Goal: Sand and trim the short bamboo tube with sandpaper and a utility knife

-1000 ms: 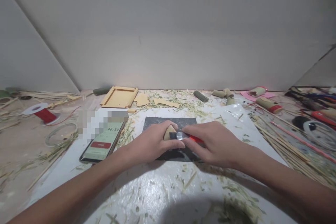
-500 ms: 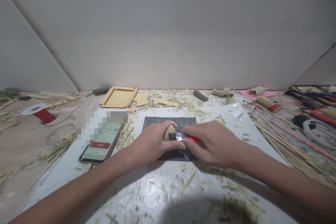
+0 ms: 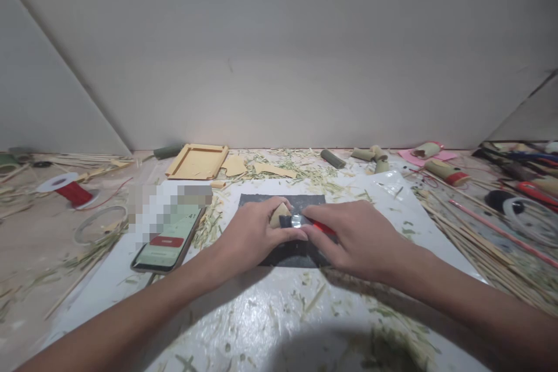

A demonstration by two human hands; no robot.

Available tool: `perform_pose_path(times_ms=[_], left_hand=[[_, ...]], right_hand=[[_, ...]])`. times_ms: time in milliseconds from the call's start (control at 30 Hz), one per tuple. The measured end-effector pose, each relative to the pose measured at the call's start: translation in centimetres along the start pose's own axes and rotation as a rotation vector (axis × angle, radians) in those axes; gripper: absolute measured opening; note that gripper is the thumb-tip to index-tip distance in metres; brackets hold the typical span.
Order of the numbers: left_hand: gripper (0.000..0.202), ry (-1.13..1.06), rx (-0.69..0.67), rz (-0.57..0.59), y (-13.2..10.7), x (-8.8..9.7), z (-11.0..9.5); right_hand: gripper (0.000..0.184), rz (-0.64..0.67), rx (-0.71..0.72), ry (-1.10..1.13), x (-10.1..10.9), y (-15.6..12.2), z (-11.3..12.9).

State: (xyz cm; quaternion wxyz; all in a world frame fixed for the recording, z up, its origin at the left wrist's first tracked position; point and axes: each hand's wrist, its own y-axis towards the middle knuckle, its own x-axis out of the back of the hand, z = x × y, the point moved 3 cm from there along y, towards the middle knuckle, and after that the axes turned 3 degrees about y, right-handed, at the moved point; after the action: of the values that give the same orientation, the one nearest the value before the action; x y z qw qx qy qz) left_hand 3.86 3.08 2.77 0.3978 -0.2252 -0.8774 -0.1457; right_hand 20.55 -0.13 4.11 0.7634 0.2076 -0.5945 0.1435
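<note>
Over a dark sheet (image 3: 292,257), perhaps sandpaper, my two hands meet with thumbs nearly touching. My left hand (image 3: 250,229) is wrapped round a short pale bamboo piece (image 3: 278,216), and its far side is hidden by the fingers. A cutter knife with a red handle (image 3: 323,228) is pinched in my right hand (image 3: 360,235). The knife's shiny metal end and a dark part point left against the bamboo; the exact contact of the edge is too small to make out. White paper (image 3: 261,308) strewn with green shavings lies under everything.
On the left are a phone (image 3: 168,241) with a timer and a red thread spool (image 3: 72,189). A shallow wooden tray (image 3: 218,151) stands at the back by the wall. Bamboo tubes (image 3: 332,158), thin sticks (image 3: 479,244) and a tape roll (image 3: 532,221) lie towards the right.
The bamboo piece and the knife tip have shifted very slightly left between my hands. Both grips stay the same. The phone's timer has gone up by one.
</note>
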Motion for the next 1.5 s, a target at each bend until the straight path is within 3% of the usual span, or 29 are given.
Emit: perform_pose_path(times_ms=[500,733,933,1167,1367,1500], left_hand=[[0.031,-0.035,0.022,-0.02,0.2,0.3,-0.2],[0.035,-0.089,0.072,-0.029,0.2,-0.3,0.3],[0.036,-0.26,0.068,0.025,0.3,-0.7,1.0],[0.046,-0.486,0.087,0.066,0.3,-1.2,1.7],[0.038,-0.707,0.093,0.222,0.2,-1.8,2.1],[0.033,-0.724,0.07,0.269,0.1,-1.8,1.8]], right_hand=[[0.027,-0.071,-0.079,-0.069,0.0,-0.2,0.4],[0.03,-0.185,-0.286,-0.126,1.5,0.9,-3.0],[0.031,-0.078,-0.17,0.017,0.3,1.1,-2.5],[0.032,-0.07,-0.135,0.084,0.0,1.1,-2.4],[0.03,-0.074,-0.132,0.167,0.1,1.0,-2.4],[0.031,-0.03,-0.061,0.2,-0.1,1.0,-2.0]])
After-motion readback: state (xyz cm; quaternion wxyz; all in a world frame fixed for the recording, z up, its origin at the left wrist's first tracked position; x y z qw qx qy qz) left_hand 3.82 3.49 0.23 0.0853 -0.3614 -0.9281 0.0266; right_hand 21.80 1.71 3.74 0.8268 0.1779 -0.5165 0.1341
